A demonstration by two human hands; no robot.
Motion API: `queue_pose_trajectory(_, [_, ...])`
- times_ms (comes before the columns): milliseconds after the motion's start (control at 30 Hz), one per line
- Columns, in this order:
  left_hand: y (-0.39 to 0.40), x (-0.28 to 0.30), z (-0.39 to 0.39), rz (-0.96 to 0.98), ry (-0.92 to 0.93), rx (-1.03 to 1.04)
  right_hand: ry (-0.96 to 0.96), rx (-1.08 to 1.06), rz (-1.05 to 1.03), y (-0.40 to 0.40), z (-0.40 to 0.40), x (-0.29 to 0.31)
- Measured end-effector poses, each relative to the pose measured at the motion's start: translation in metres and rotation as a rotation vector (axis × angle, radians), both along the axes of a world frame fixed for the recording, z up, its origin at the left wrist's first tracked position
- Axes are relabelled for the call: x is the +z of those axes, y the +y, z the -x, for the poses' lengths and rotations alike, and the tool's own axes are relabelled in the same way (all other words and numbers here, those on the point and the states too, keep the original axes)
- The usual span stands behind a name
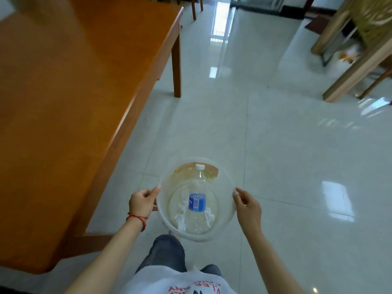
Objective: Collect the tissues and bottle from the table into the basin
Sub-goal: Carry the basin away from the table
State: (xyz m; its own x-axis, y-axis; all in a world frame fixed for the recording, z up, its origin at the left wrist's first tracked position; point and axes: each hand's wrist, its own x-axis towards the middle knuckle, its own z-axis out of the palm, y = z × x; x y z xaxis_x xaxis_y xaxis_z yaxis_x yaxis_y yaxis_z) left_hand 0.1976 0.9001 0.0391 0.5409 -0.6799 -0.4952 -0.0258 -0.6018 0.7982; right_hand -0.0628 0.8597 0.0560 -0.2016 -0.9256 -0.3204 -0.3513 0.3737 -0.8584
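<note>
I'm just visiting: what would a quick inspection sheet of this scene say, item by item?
Surface: orange wooden table, at the left, nothing seen on the part in view.
Job's things: clear basin carried over the floor; bottle lies inside on white tissues.
Clutter: nothing seen.
Grippers: left hand and right hand grip opposite rims.
Cables: nothing seen.
Surroundings: glossy tiled floor; wooden furniture far right.
</note>
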Motion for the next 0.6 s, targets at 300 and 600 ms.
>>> queue_pose_trajectory(300, [-0.166,0.004,-0.031,0.044,-0.003,-0.118,0.004,-0.138,0.045,-0.132,-0.026,0.001])
queue_pose_trajectory(600, [-0.314,0.014,-0.031,0.08,0.005,-0.133,0.0,-0.188,0.095,-0.264,-0.026,0.009])
